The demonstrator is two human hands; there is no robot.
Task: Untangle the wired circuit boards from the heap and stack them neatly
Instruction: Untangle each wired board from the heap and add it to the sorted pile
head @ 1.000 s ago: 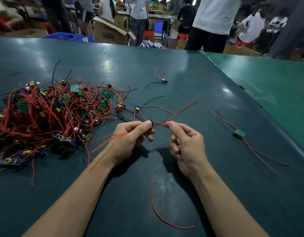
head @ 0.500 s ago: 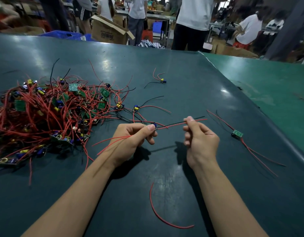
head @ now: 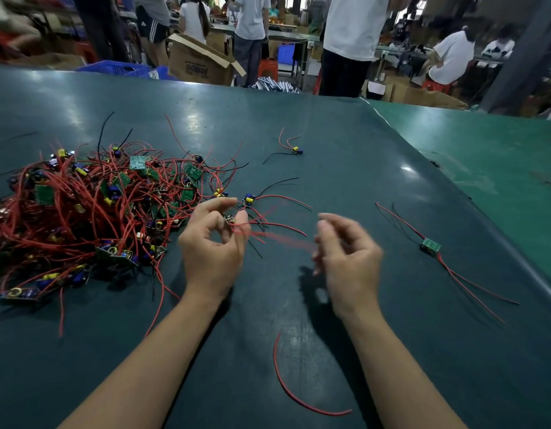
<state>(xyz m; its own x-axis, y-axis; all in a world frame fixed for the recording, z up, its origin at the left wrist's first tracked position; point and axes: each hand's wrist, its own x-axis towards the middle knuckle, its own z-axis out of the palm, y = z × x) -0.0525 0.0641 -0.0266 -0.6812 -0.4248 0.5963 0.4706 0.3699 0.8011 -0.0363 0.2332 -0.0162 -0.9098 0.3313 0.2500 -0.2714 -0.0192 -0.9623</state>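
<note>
The left hand point(head: 210, 243) had its fingers point(head: 220, 203) curled, thumb and forefinger pinching a small board point(head: 230, 218) whose red wires point(head: 277, 226) trailed off to the right. The right hand point(head: 350, 252) was blurred; its fingers point(head: 325, 226) were loosely bent near the blurred ends of those wires, and whether they held any could not be told. Both hands hung just above the dark green worktop point(head: 330, 150), a little apart from each other.

Just beyond the left thumb lay another board point(head: 249, 200) with yellow and blue parts, its red and black leads spread on the worktop. To the left sat the heap point(head: 82, 212), a tangle of red wire with green boards showing through, touching the worktop and reaching close to the left hand. Well to the right lay a single board point(head: 430, 244) with long red wires running toward the near edge. A further one point(head: 296, 150) lay alone at the far side. A loose red wire point(head: 294, 397) curved on the worktop between the forearms.

Beyond the worktop stood a cardboard box point(head: 200, 65) and several people
</note>
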